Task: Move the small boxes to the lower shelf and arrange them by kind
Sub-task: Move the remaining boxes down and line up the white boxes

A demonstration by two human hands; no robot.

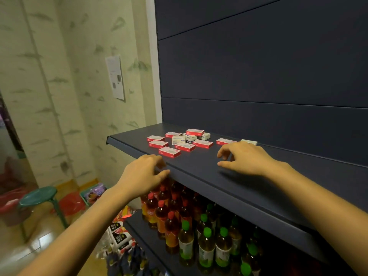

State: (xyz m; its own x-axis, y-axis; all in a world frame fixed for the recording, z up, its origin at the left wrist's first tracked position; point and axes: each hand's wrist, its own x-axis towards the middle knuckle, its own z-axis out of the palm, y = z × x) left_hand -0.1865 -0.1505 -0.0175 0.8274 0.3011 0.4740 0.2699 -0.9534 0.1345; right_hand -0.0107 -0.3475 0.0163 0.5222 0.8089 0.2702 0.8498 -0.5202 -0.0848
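Several small red-and-white boxes (169, 152) lie scattered flat on the dark upper shelf (199, 168), with a few white boxes (178, 139) among them and one pale box (249, 142) further right. My left hand (143, 174) hovers at the shelf's front edge, just short of the nearest red box, fingers curled and empty. My right hand (243, 158) rests over the shelf, fingers spread and empty, right in front of a red box (224, 141) and the pale box. The lower shelf (151, 248) holds bottles.
Red-capped bottles (161, 208) and green-capped bottles (207, 244) crowd the lower shelf. A green stool (38, 196), a basket (93, 193) and packaged goods (119, 234) stand on the floor at left. A paper sheet (115, 77) hangs on the wall.
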